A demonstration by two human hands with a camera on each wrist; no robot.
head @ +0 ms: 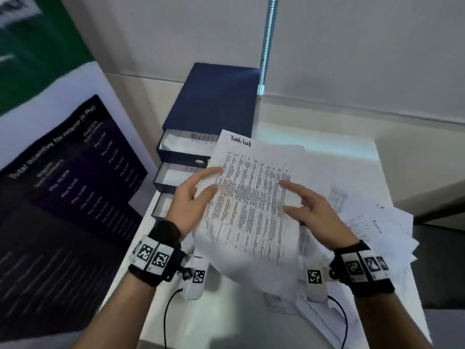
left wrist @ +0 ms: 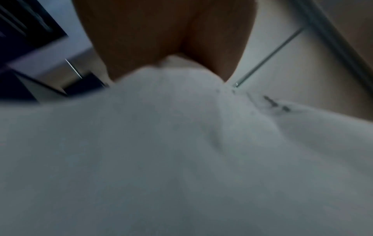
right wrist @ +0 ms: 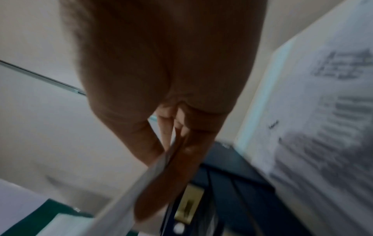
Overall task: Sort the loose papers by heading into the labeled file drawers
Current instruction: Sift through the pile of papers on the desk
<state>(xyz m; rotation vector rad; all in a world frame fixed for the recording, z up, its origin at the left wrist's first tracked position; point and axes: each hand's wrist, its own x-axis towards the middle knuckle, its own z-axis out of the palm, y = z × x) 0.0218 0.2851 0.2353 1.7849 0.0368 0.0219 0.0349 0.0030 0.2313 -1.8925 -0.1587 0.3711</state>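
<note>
A printed sheet [head: 251,197] headed "Task List", dense with table text, is held up over the white table. My left hand [head: 216,180] pinches its left edge, thumb on top. My right hand [head: 284,197] grips the right edge; the right wrist view shows the sheet's edge [right wrist: 131,183] passing between thumb and fingers [right wrist: 171,135]. The left wrist view is mostly filled by the sheet [left wrist: 181,159] below my palm [left wrist: 161,39]. Behind the sheet stands the dark blue file cabinet [head: 214,102] with three drawers pulled out: top [head: 186,144] with papers inside, middle [head: 176,176], bottom [head: 163,205].
Several loose papers [head: 377,222] are fanned out on the right of the table [head: 339,152], some reaching its right edge. A dark poster board [head: 63,185] leans at the left beside the cabinet. A beaded blind cord [head: 266,46] hangs down the wall behind.
</note>
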